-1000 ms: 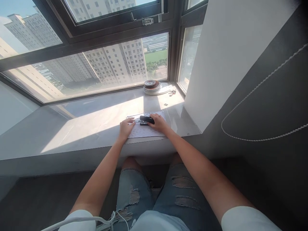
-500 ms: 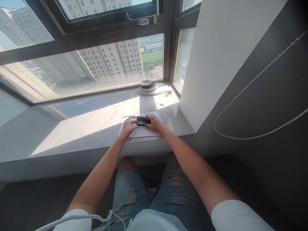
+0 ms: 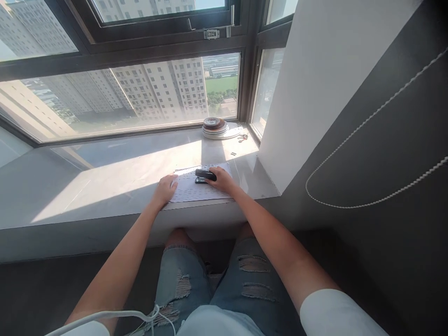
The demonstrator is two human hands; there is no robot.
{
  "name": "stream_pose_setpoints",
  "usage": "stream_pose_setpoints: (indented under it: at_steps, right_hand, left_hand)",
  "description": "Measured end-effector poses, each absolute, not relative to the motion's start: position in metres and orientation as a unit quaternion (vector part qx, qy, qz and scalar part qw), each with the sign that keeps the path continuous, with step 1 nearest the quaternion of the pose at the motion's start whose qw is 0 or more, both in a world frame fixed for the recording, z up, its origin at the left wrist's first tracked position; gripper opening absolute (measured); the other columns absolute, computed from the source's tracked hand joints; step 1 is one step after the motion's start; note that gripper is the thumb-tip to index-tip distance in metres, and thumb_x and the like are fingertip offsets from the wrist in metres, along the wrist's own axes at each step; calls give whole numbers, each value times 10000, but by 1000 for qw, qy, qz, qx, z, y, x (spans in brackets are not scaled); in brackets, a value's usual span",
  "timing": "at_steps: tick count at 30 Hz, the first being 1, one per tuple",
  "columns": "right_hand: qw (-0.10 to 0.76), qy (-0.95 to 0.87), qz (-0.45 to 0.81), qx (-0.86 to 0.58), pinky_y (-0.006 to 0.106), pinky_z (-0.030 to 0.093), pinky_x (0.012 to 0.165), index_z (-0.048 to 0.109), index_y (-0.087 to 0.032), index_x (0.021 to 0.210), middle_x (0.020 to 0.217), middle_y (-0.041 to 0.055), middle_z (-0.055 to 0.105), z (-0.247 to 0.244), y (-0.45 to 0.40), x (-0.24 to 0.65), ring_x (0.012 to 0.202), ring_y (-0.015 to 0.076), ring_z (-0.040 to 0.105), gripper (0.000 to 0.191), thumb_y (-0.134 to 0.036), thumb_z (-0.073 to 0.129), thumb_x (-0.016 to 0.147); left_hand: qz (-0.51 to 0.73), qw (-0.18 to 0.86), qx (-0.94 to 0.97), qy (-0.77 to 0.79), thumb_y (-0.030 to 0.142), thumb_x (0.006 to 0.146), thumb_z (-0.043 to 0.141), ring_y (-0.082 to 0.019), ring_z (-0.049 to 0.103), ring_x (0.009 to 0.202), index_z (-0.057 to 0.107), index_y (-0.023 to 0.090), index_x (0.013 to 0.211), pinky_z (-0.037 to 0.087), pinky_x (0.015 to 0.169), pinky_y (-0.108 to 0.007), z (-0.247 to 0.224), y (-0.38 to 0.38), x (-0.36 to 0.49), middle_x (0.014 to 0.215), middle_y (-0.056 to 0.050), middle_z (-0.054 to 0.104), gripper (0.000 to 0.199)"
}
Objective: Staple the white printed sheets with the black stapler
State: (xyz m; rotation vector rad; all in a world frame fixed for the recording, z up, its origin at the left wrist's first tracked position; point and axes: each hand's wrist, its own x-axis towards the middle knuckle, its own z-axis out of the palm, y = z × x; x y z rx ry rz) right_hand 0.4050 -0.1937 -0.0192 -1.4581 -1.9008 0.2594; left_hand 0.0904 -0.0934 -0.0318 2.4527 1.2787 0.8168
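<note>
A black stapler [image 3: 205, 175] rests over the printed paper sheets [image 3: 191, 192] on the window sill, its mouth facing left. My right hand [image 3: 221, 179] is wrapped round its right end. At the left edge of the sheets lies my left hand [image 3: 165, 189], fingers stretched out and holding nothing; its fingertips touch the paper's edge. Whether there is more than one sheet under the stapler is hard to make out.
Stacked plates [image 3: 215, 129] stand by the window at the back right of the sill [image 3: 115, 177]. Keys [image 3: 242, 137] and small staple strips [image 3: 233, 153] lie near them. A bead chain [image 3: 336, 205] hangs at the right. A white cable [image 3: 105, 315] crosses my lap.
My left hand has let go of the stapler's front end and moved left to the paper's edge. The stapler stays in my right hand, slightly further left in view.
</note>
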Motion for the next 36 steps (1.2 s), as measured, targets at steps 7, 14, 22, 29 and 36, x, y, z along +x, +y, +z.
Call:
stream_pose_setpoints:
  at_steps: [7, 14, 22, 29, 36]
  right_hand:
    - [359, -732, 138, -563, 332, 454, 768, 623, -232, 1005, 1006, 74, 697, -15, -195, 406, 975, 270, 625, 212, -412, 725, 958]
    - [361, -726, 154, -564, 341, 439, 748, 621, -241, 935, 934, 56, 671, -10, -217, 446, 876, 252, 605, 315, -545, 700, 952]
    - [549, -559, 235, -575, 418, 567, 911, 666, -240, 1022, 1157, 106, 734, -3, -230, 491, 1084, 268, 667, 456, -575, 358, 1053]
    - [475, -606, 87, -632, 417, 546, 857, 637, -242, 914, 982, 86, 715, -16, -207, 507, 935, 259, 638, 194, -359, 483, 925]
    - [375, -653, 71, -655, 375, 456, 815, 585, -241, 770, 867, 69, 658, -23, -208, 507, 894, 256, 575, 171, -234, 460, 887]
  left_hand:
    - [262, 151, 817, 491, 410, 1012, 438, -381, 556, 1408, 631, 241, 1461, 463, 1169, -595, -21, -103, 93, 1481, -121, 669, 518]
    - [260, 165, 795, 523, 416, 1054, 347, -361, 588, 1376, 599, 233, 1449, 493, 1130, -555, -21, -104, 92, 1410, -154, 691, 504]
    - [295, 168, 806, 484, 381, 1030, 323, -322, 612, 1317, 614, 188, 1353, 483, 1144, -513, -23, -102, 91, 1379, -157, 690, 475]
    - [201, 48, 837, 507, 366, 981, 391, -370, 541, 1416, 656, 208, 1329, 402, 1200, -580, -18, -86, 21, 1494, -171, 632, 465]
    - [188, 20, 814, 549, 300, 968, 401, -398, 589, 1301, 645, 175, 1357, 467, 1115, -563, -18, -90, 17, 1460, -191, 635, 476]
